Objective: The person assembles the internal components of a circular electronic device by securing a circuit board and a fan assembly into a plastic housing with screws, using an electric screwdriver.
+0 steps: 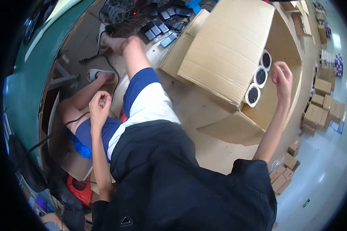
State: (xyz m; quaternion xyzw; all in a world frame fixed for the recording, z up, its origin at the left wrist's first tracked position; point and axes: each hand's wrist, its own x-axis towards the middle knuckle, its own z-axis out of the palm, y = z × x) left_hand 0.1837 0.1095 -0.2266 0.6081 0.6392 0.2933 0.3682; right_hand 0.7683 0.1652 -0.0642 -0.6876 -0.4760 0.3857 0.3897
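My left hand (100, 109) hovers over my left thigh, its fingers curled in toward the palm, and no object shows in it. On the right, my right hand (283, 79) is raised above the open side of a large cardboard box (227, 46). Its fingers are bent into a loose fist, with nothing visible sticking out. Just left of that hand, three round, white-rimmed pieces with black faces (260, 76) stand in a row inside the box. The hand appears apart from them. One broad flap covers much of the box, so the rest of its contents is hidden.
A green-topped table (27, 88) runs along the left. Dark and grey adapter-like blocks (158, 29) and tangled wires (121, 13) lie on the floor ahead. A black cable (113, 63) runs near my feet. Stacked cartons (316, 115) line the far right, and a red plastic piece (80, 188) sits lower left.
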